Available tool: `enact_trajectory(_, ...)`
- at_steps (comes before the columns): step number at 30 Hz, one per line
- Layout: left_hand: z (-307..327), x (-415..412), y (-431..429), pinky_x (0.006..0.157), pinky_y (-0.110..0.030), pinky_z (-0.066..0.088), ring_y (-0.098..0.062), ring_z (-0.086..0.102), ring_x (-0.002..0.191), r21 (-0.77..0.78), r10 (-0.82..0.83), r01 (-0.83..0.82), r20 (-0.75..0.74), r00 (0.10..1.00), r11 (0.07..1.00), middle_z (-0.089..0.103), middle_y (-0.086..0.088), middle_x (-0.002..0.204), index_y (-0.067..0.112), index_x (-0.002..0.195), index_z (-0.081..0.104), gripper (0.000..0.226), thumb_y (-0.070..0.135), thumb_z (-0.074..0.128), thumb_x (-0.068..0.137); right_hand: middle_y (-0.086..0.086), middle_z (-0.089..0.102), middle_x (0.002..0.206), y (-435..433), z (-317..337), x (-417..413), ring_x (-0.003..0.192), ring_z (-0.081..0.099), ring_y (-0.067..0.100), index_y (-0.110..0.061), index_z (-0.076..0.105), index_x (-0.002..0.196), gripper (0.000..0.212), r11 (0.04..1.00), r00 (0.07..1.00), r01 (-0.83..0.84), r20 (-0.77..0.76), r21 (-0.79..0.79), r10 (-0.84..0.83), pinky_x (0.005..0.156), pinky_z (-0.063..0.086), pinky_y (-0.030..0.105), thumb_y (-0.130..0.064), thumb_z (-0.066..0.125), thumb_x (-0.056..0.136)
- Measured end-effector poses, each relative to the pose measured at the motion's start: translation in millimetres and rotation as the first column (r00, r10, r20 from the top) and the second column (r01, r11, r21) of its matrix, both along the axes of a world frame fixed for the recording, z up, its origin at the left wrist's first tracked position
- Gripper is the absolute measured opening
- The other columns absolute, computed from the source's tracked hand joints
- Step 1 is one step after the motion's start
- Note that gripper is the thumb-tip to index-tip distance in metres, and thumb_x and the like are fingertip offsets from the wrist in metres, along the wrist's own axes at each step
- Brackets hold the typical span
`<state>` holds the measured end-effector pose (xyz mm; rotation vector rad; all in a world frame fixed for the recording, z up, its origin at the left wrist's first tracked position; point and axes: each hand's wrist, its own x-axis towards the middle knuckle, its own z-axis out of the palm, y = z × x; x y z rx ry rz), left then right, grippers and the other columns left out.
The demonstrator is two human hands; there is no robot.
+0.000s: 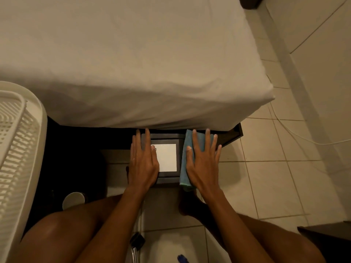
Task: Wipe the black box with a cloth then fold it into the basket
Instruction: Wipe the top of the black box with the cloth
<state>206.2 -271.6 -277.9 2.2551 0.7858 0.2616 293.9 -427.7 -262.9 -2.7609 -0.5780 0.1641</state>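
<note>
A black box (168,179) with a white label (168,157) is seen from above, set against the foot of a bed (133,63), seemingly on the tiled floor (275,177). The left hand (143,164) is laid flat on the box's left side, fingers (147,141) straight and close together. The right hand (203,166) is pressed flat on a folded blue cloth (183,172) draped over the box's right edge, fingers spread. A white basket (20,141) is placed well apart at far left.
</note>
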Motion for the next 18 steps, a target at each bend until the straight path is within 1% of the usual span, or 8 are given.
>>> enact_trajectory(3, -1.0, 0.3, -1.4, 0.124, -0.042, 0.004, -0.023, -0.005, 0.151, 0.166, -0.083, 0.093, -0.065, 0.994, 0.982, 0.001, -0.011, 0.164, 0.018, 0.156, 0.010, 0.057, 0.032, 0.023, 0.102, 0.004, -0.009, 0.165, -1.0, -3.6, -14.7, 0.150, -0.017, 0.024, -0.031, -0.003, 0.156, 0.065, 1.000, 1.000, -0.016, 0.022, -0.008, 0.016, 0.121, -0.006, 0.049, -0.051, 0.025, 0.100)
enact_trajectory(6, -1.3, 0.8, -5.3, 0.124, -0.038, 0.001, -0.020, -0.007, 0.151, 0.287, -0.231, 0.255, -0.114, 0.966, 0.923, 0.003, -0.010, 0.164, 0.016, 0.156, 0.009, 0.058, 0.033, 0.024, 0.101, 0.008, -0.016, 0.164, 5.7, -4.1, -16.5, 0.149, -0.020, 0.026, -0.024, -0.010, 0.156, 0.066, 0.997, 0.998, -0.061, 0.020, -0.055, 0.062, 0.122, -0.009, 0.047, -0.050, 0.019, 0.101)
enact_trajectory(8, -1.3, 4.1, -7.0, 0.123, -0.034, -0.002, -0.015, -0.011, 0.151, 0.290, -0.299, 0.327, -0.135, 0.945, 0.900, 0.000, -0.007, 0.164, 0.018, 0.156, 0.004, 0.059, 0.035, 0.022, 0.102, 0.012, -0.019, 0.162, 13.4, -2.2, -9.2, 0.149, -0.022, 0.025, -0.018, -0.011, 0.155, 0.066, 0.993, 0.994, -0.110, 0.003, -0.040, 0.111, 0.123, -0.007, 0.046, -0.047, 0.014, 0.102)
enact_trajectory(10, 1.1, 7.7, -6.7, 0.123, -0.031, -0.004, -0.012, -0.013, 0.150, 0.257, -0.320, 0.348, -0.144, 0.936, 0.902, -0.004, -0.005, 0.164, 0.019, 0.155, -0.001, 0.060, 0.037, 0.021, 0.102, 0.014, -0.017, 0.162, 21.2, -1.2, 1.2, 0.149, -0.021, 0.025, -0.013, -0.010, 0.155, 0.066, 0.990, 0.989, -0.144, -0.028, -0.004, 0.144, 0.123, -0.004, 0.046, -0.044, 0.015, 0.103)
enact_trajectory(12, 3.3, 8.4, -6.1, 0.122, -0.030, -0.005, -0.011, -0.013, 0.150, 0.243, -0.329, 0.356, -0.146, 0.933, 0.902, -0.005, -0.003, 0.164, 0.019, 0.155, -0.002, 0.060, 0.037, 0.021, 0.102, 0.014, -0.013, 0.163, 25.2, -2.2, 6.8, 0.150, -0.017, 0.024, -0.012, -0.008, 0.155, 0.065, 0.987, 0.987, -0.159, -0.028, 0.008, 0.159, 0.124, -0.002, 0.046, -0.042, 0.017, 0.103)
enact_trajectory(14, 5.0, 8.0, -6.7, 0.123, -0.030, -0.003, -0.010, -0.012, 0.150, 0.236, -0.329, 0.355, -0.143, 0.934, 0.905, -0.005, -0.002, 0.164, 0.020, 0.156, -0.001, 0.060, 0.037, 0.022, 0.103, 0.011, -0.014, 0.164, 18.2, -1.6, 5.4, 0.150, -0.018, 0.020, -0.018, -0.009, 0.156, 0.064, 0.985, 0.985, -0.171, -0.029, 0.026, 0.172, 0.124, -0.003, 0.043, -0.043, 0.019, 0.104)
enact_trajectory(16, 6.2, 6.8, -6.5, 0.123, -0.031, 0.000, -0.009, -0.011, 0.150, 0.240, -0.318, 0.346, -0.146, 0.937, 0.907, -0.005, 0.000, 0.164, 0.022, 0.156, -0.002, 0.059, 0.037, 0.022, 0.104, 0.005, -0.018, 0.163, -0.1, 2.3, -2.1, 0.149, -0.020, 0.016, -0.025, -0.011, 0.155, 0.064, 0.975, 0.974, -0.217, -0.055, 0.047, 0.220, 0.123, -0.007, 0.039, -0.044, 0.022, 0.104)
enact_trajectory(18, 6.7, 7.4, -5.5, 0.124, -0.031, 0.001, -0.009, -0.011, 0.150, 0.242, -0.316, 0.344, -0.148, 0.937, 0.907, -0.005, 0.001, 0.164, 0.023, 0.155, -0.002, 0.059, 0.038, 0.022, 0.104, 0.001, -0.019, 0.163, -19.5, 4.8, -8.9, 0.149, -0.021, 0.012, -0.030, -0.012, 0.155, 0.065, 0.967, 0.963, -0.252, -0.087, 0.041, 0.255, 0.122, -0.008, 0.037, -0.049, 0.021, 0.102)
